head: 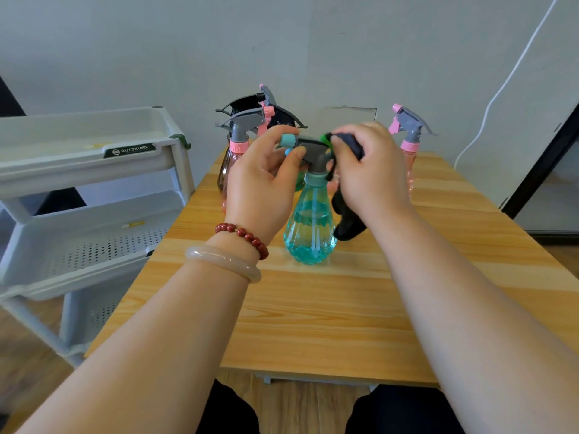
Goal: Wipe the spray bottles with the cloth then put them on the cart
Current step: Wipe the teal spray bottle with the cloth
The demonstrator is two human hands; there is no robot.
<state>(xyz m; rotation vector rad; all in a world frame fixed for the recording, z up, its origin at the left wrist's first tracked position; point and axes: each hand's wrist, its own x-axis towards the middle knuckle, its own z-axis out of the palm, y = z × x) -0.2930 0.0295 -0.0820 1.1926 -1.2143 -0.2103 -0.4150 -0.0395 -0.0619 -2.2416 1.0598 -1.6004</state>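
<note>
The teal bottle (pixel 310 227) stands on the desk (pixel 313 324) between the hands. The left hand (pixel 263 180) pinches its sprayer tip to hold it steady. The right hand (pixel 369 170) grips the dark cloth (pixel 347 220) against the sprayer's back. Rub softly so it won't tip.

Wooden table (pixel 313 308) holds teal bottle (pixel 310 227), pink bottle (pixel 409 164), brown bottle (pixel 226 170)

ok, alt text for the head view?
The left hand grips the nozzle of a teal spray bottle on a wooden table; the right hand presses a dark cloth to its grey trigger head. Other spray bottles stand behind, white cart at left.
</note>
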